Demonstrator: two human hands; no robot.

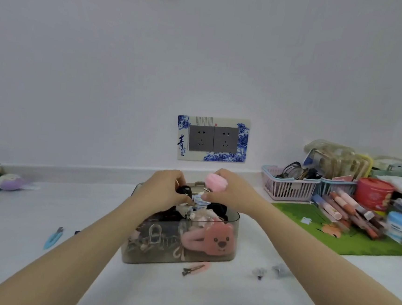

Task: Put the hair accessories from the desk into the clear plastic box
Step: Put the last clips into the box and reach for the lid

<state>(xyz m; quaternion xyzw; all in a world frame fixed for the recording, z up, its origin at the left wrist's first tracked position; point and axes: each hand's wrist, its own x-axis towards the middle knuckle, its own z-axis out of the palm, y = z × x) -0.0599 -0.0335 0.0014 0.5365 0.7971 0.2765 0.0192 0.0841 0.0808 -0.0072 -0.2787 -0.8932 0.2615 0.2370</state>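
The clear plastic box point(232, 240) stands mid-desk, filled with several hair accessories, among them a pink bear clip point(211, 242). Both hands hover over its back half. My left hand point(161, 190) pinches a small black accessory point(185, 190). My right hand point(231, 191) holds a fluffy pink pompom clip point(215, 182) and touches a small blue-white piece point(200, 201). On the desk lie a pink clip point(196, 268), a blue clip point(53, 238) and two grey bow clips point(269, 272).
A green mat point(333, 237) lies at the right with pens and lip products point(350, 211), jars and pink baskets point(289, 187) behind it. Plush toys point(0, 178) sit at the far left. A double wall socket point(212, 138) is behind the box.
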